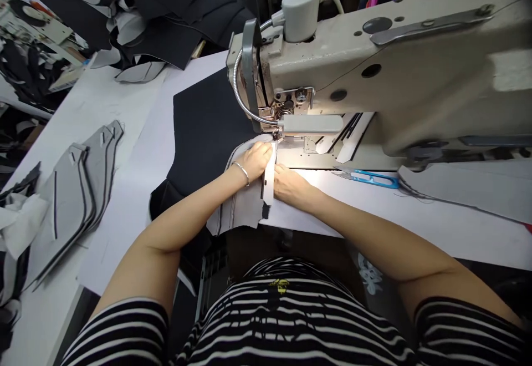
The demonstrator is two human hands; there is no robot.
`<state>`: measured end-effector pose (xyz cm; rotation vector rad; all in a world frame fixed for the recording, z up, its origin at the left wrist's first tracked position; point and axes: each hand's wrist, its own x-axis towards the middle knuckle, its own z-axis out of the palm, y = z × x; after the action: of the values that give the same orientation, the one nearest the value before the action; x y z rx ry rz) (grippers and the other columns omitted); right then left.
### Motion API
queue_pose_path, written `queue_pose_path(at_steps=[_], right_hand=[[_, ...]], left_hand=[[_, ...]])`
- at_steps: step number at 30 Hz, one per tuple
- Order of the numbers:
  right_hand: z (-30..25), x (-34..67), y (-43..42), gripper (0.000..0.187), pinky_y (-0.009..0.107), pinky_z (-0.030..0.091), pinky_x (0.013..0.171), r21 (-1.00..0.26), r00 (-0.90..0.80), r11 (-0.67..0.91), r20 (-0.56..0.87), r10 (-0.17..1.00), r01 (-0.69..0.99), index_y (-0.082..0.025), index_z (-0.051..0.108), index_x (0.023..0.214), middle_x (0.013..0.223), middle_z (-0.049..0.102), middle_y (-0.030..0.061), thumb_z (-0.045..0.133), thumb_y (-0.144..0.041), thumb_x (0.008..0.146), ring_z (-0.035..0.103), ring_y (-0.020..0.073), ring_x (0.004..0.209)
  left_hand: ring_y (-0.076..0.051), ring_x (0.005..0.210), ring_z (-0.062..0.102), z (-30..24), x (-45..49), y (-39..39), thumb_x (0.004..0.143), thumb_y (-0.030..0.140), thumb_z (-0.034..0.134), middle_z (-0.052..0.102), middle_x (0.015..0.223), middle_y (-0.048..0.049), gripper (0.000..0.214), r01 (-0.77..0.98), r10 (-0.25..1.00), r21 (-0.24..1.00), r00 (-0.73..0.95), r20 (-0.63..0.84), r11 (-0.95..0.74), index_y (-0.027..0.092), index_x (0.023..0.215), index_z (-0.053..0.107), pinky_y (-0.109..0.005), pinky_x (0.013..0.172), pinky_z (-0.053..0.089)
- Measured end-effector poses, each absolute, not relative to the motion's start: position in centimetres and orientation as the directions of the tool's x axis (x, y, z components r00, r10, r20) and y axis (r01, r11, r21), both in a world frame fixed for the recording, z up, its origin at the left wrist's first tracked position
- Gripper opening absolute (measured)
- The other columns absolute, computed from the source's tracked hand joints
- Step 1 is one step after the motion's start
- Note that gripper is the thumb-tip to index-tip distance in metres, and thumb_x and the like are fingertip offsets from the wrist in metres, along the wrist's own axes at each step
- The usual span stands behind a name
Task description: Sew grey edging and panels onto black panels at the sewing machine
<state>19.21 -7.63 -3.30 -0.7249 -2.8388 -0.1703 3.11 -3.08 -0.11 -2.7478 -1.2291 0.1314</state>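
Under the head of a sewing machine (pixel 291 61) lies a grey fabric panel (pixel 245 205) with dark seam lines. A narrow white strip (pixel 269 183) with small dark slots runs along its right edge up to the lit needle area. My left hand (pixel 254 162), a bracelet on its wrist, presses the panel with its fingers curled and together, just left of the presser foot. My right hand (pixel 291 186) is closed at the strip's right edge; its fingertips are partly hidden. Black fabric (pixel 203 122) spreads behind and left of the panel.
Blue-handled thread snips (pixel 369 178) lie right of my right hand, beside more grey panels (pixel 477 186). White strips (pixel 353 136) rest under the machine arm. Stacked grey pieces (pixel 78 188) lie on the left table. Black fabric scraps (pixel 187 11) pile up behind.
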Motion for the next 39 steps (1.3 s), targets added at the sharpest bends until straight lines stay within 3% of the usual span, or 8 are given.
queue_pose_path(at_steps=[6, 12, 21, 27, 39], right_hand=[[-3.7, 19.3, -7.3, 0.030, 0.033, 0.050, 0.083, 0.024, -0.877, 0.898, 0.228, 0.422, 0.439, -0.012, 0.066, 0.090, 0.088, 0.067, 0.0097, 0.039, 0.001, 0.087, 0.059, 0.0199, 0.088], [-3.7, 19.4, -7.6, 0.029, 0.033, 0.050, 0.087, 0.060, -0.879, 0.903, 0.264, 0.397, 0.426, -0.013, 0.066, 0.084, 0.086, 0.068, 0.0077, 0.042, 0.003, 0.084, 0.061, 0.0192, 0.085], [-3.3, 19.7, -7.6, 0.024, 0.032, 0.052, 0.084, 0.056, -0.867, 0.904, 0.312, 0.388, 0.424, -0.011, 0.065, 0.082, 0.084, 0.068, 0.0086, 0.044, 0.000, 0.086, 0.062, 0.0198, 0.086], [-3.6, 19.6, -7.7, 0.027, 0.034, 0.050, 0.092, 0.095, -0.879, 0.908, 0.308, 0.364, 0.409, -0.012, 0.065, 0.086, 0.084, 0.067, 0.0077, 0.043, 0.004, 0.083, 0.062, 0.0193, 0.086], [-3.7, 19.5, -8.2, 0.034, 0.039, 0.047, 0.097, 0.024, -0.873, 0.905, 0.273, 0.404, 0.426, -0.012, 0.066, 0.086, 0.089, 0.066, 0.0095, 0.038, 0.005, 0.084, 0.059, 0.0201, 0.089]], left_hand=[[-0.020, 0.105, 0.056, -1.8, 4.1, -3.3, 0.097, 0.018, 0.033, 0.061, 0.120, -0.0114, 0.034, 0.761, 0.776, -0.193, 0.631, -0.003, -0.619, 0.011, 0.119, 0.058, -0.028, 0.081, 0.051], [-0.024, 0.110, 0.055, -2.7, 3.8, -3.3, 0.096, 0.015, 0.029, 0.060, 0.120, -0.0158, 0.038, 0.760, 0.763, -0.148, 0.644, 0.046, -0.633, 0.008, 0.120, 0.057, -0.033, 0.087, 0.052], [-0.022, 0.111, 0.055, -2.5, 3.6, -3.2, 0.097, 0.018, 0.030, 0.059, 0.127, -0.0136, 0.038, 0.746, 0.753, -0.159, 0.657, 0.022, -0.647, 0.010, 0.124, 0.056, -0.031, 0.087, 0.052], [-0.021, 0.109, 0.055, -2.1, 4.0, -3.3, 0.098, 0.018, 0.030, 0.058, 0.130, -0.0135, 0.038, 0.767, 0.776, -0.148, 0.631, -0.007, -0.625, 0.008, 0.122, 0.057, -0.029, 0.088, 0.051], [-0.020, 0.110, 0.055, -2.3, 3.7, -2.3, 0.096, 0.017, 0.034, 0.061, 0.126, -0.0094, 0.034, 0.744, 0.747, -0.090, 0.665, 0.008, -0.662, 0.013, 0.113, 0.063, -0.032, 0.100, 0.045]])
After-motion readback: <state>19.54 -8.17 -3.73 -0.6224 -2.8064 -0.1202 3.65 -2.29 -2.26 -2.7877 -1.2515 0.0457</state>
